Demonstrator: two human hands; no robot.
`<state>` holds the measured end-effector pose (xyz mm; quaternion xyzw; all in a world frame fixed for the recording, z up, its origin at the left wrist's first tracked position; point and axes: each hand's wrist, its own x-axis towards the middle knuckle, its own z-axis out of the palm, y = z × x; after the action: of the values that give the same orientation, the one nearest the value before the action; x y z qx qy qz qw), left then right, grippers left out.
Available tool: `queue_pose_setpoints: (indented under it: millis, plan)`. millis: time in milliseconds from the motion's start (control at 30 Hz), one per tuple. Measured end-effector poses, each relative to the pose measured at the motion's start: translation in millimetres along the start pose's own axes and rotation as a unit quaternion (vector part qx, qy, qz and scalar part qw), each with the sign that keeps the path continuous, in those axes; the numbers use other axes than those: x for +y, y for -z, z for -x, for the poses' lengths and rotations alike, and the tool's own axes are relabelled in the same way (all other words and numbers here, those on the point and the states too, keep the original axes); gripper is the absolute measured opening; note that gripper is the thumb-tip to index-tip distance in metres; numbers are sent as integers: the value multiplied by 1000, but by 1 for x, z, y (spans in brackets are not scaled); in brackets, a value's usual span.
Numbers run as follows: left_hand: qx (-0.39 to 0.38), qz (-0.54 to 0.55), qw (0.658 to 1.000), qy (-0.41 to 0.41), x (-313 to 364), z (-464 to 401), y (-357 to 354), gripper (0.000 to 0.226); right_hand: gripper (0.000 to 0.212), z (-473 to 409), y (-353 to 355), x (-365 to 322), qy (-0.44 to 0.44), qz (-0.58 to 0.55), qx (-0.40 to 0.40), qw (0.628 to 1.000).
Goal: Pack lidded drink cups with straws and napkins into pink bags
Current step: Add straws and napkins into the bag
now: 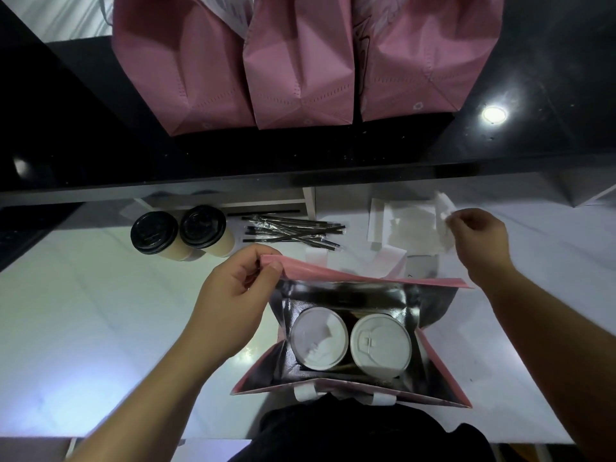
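A white tabletop [83, 311] lies below a black shelf [100, 155] carrying three pink bags [300, 61]. The left hand [230, 301] pinches the open pink bag's [443, 371] far-left rim; two white-lidded cups [350, 341] stand inside. Farther right, the right hand [480, 238] pinches a napkin [443, 208].

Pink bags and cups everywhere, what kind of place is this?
Probably a drink shop's takeaway packing counter. Pink bags stand lined up on a shelf, lidded cups sit in an open bag, and wrapped straws and napkins lie ready.
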<state>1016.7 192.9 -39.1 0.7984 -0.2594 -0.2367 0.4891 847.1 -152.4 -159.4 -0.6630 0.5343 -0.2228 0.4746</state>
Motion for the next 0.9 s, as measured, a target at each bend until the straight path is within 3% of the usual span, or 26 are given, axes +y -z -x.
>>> queue_pose_setpoints:
  millis: [233, 300, 433, 533, 633, 700, 833, 900]
  plan:
    - [10, -4, 1000, -23, -2, 2, -2, 15, 6, 70, 51, -46, 29, -65, 5, 997]
    - [13, -8, 999, -28, -3, 2, -3, 15, 12, 98, 64, -64, 53, -97, 1, 994]
    - [27, -15, 999, -36, -3, 2, -4, 15, 19, 154, 91, -117, 133, -168, -85, 973]
    - [40, -15, 998, -41, -1, 2, -6, 16, 21, 189, 101, -156, 246, -76, -209, 943]
    - [43, -8, 998, -44, 1, 3, -7, 18, 10, 207, 92, -170, 295, 106, -297, 902]
    - [46, 6, 998, -34, 2, 4, -8, 18, 9, 214, 78, -169, 300, 209, -318, 875]
    - [53, 17, 998, -14, 3, 6, -9, 19, 19, 219, 32, -157, 371, 396, -343, 767]
    - [54, 29, 998, -6, 3, 8, -8, 19, 23, 220, 13, -153, 387, 436, -315, 749]
